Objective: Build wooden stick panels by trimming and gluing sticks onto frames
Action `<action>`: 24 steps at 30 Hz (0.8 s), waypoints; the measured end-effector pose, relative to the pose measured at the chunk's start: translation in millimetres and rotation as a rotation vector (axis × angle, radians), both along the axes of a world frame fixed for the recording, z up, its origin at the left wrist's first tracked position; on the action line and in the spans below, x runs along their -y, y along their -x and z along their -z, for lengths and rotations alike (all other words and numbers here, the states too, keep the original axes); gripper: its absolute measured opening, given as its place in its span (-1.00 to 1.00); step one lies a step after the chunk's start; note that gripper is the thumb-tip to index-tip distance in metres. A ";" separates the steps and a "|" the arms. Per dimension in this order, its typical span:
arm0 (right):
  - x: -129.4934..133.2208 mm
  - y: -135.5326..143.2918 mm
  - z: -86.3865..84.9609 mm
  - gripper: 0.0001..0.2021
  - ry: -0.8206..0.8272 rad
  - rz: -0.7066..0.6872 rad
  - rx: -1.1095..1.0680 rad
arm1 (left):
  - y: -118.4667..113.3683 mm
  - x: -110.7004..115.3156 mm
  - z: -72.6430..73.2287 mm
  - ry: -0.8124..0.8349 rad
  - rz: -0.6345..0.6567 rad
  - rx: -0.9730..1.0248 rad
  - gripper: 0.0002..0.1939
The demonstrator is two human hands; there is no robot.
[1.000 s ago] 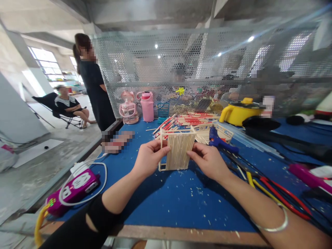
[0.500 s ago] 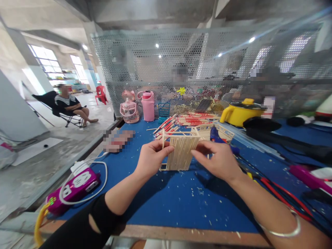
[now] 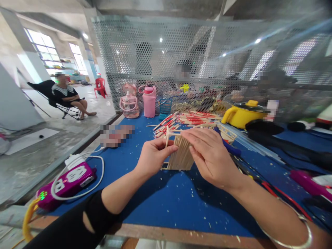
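Note:
A small frame of thin wooden sticks stands upright on the blue tabletop, its side a panel of sticks laid close together. My left hand pinches its left edge between thumb and fingers. Across the top right of the frame lies my right hand, fingers stretched over the upper rail and thumb near the panel, hiding that corner. Behind my right hand, a blue glue gun is partly covered. Another stick-built piece rests beyond it.
Red-marked sticks lie piled at the back. Two pink bottles and a yellow pot stand before a perforated metal screen. A purple power strip with a white cable lies left. A person sits far left.
My right hand has risen from the frame's right side to lie over its top, fingers now extended. My left hand keeps its pinch. The view has shifted slightly.

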State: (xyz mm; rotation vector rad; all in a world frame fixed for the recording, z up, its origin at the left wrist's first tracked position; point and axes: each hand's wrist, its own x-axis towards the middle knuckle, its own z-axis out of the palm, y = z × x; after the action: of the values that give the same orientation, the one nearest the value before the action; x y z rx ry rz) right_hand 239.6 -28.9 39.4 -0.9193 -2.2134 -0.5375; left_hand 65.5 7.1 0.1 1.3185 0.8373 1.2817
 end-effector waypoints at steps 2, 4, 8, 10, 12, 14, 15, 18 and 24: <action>-1.0 0.1 -3.5 -0.63 -0.004 0.003 0.005 | -0.1 -0.8 0.7 0.002 0.004 -0.005 -0.81; -2.2 1.5 -8.3 -0.64 -0.009 0.004 0.005 | -0.1 -1.0 1.4 -0.004 0.004 -0.002 -0.81; -5.6 6.2 -12.6 -0.68 -0.011 -0.001 -0.035 | 0.4 -0.2 2.0 -0.011 0.007 -0.007 -0.82; -6.8 8.1 -10.9 -0.68 -0.025 0.003 -0.062 | 0.7 0.1 2.0 -0.011 0.016 -0.014 -0.83; -7.1 9.3 -8.3 -0.69 -0.049 0.007 -0.073 | 0.8 0.0 1.8 -0.011 0.019 -0.009 -0.84; -6.8 9.8 -6.4 -0.71 -0.078 0.012 -0.071 | 0.5 -0.5 1.7 -0.007 0.016 -0.010 -0.84; -6.5 10.0 -5.9 -0.72 -0.092 0.017 -0.067 | 0.4 -0.7 1.7 -0.004 0.013 -0.013 -0.84; -5.5 10.9 -5.4 -0.74 -0.125 0.050 -0.059 | -0.1 -1.0 1.9 -0.002 0.002 -0.026 -0.81; -4.3 13.8 -4.4 -0.74 -0.130 0.071 -0.059 | -0.1 1.1 1.0 -0.011 -0.002 -0.017 -0.82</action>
State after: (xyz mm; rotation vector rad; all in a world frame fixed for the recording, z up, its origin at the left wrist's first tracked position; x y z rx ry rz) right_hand 225.8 -24.6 43.8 -0.9360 -2.0734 -0.6709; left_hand 65.6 6.0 -0.9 1.3390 0.8448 1.2802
